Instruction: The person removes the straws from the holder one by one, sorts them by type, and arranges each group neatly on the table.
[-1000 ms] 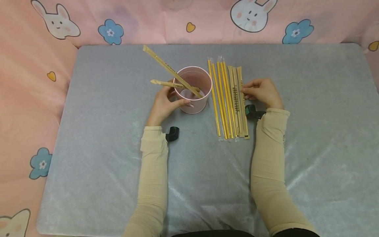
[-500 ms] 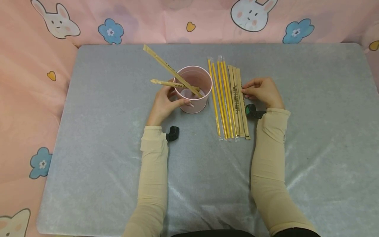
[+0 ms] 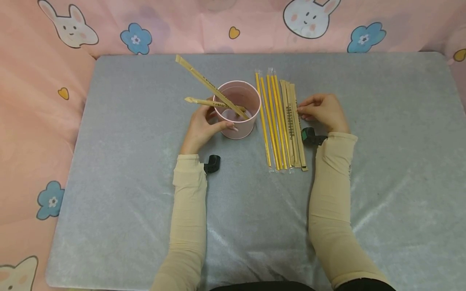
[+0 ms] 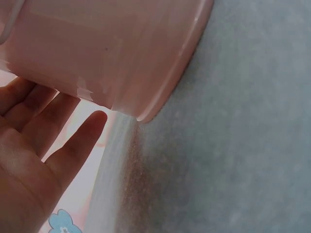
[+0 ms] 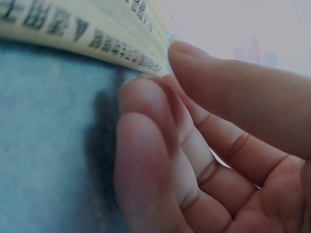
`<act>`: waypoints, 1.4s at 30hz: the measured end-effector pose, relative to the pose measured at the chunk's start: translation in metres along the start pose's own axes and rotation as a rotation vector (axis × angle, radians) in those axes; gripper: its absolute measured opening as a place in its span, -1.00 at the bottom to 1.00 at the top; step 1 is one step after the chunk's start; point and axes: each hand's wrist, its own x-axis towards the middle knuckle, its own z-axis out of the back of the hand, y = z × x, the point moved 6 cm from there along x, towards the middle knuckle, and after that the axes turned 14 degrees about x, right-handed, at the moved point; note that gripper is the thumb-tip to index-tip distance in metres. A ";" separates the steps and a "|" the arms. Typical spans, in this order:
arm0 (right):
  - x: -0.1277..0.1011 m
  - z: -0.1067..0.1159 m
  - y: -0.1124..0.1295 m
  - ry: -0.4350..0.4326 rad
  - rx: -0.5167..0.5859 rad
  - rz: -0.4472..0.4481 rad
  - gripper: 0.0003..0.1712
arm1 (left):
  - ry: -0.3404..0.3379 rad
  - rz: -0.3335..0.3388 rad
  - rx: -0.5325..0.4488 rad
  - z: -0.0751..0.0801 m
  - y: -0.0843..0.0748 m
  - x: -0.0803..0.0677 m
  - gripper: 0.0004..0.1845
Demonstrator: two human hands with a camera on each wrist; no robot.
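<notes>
My left hand (image 3: 199,130) grips a pink cup (image 3: 244,128) from its left side, the thumb across its front. In the left wrist view the fingers lie behind the cup's wall (image 4: 97,53). Two paper-wrapped straws (image 3: 198,76) lean out of the cup toward the upper left. To the right, my right hand (image 3: 325,113) pinches the outermost paper-wrapped straw (image 3: 301,151) of a row on the table, near its middle. Up close in the right wrist view, thumb and index finger meet at the edge of the printed wrapper (image 5: 58,31); the other fingers are curled.
Left of that straw lie more paper-wrapped straws (image 3: 291,149) and several yellow straws (image 3: 273,121) in clear wrappers, side by side. A grey cloth covers the table (image 3: 127,182). Behind it hangs a pink curtain (image 3: 182,24) printed with rabbits and flowers.
The outermost paper-wrapped straw has turned a little, its far end shifting left against its neighbour. My right hand has barely moved; my left hand and the cup stay still.
</notes>
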 end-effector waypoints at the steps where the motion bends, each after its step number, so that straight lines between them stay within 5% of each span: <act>1: 0.000 0.000 0.001 -0.008 0.010 0.008 -0.69 | 0.000 0.002 0.001 0.000 0.000 0.000 -0.21; 9: -0.006 0.003 0.013 -0.058 0.091 0.086 -0.95 | -0.007 -0.013 0.006 0.001 -0.003 0.000 -0.23; 27: -0.032 -0.020 0.066 0.027 0.346 0.320 -0.87 | 0.010 0.023 -0.006 0.001 0.000 0.000 -0.23; 42: -0.059 -0.092 0.109 0.127 0.400 0.636 -0.89 | 0.004 0.007 0.015 0.000 -0.001 0.002 -0.22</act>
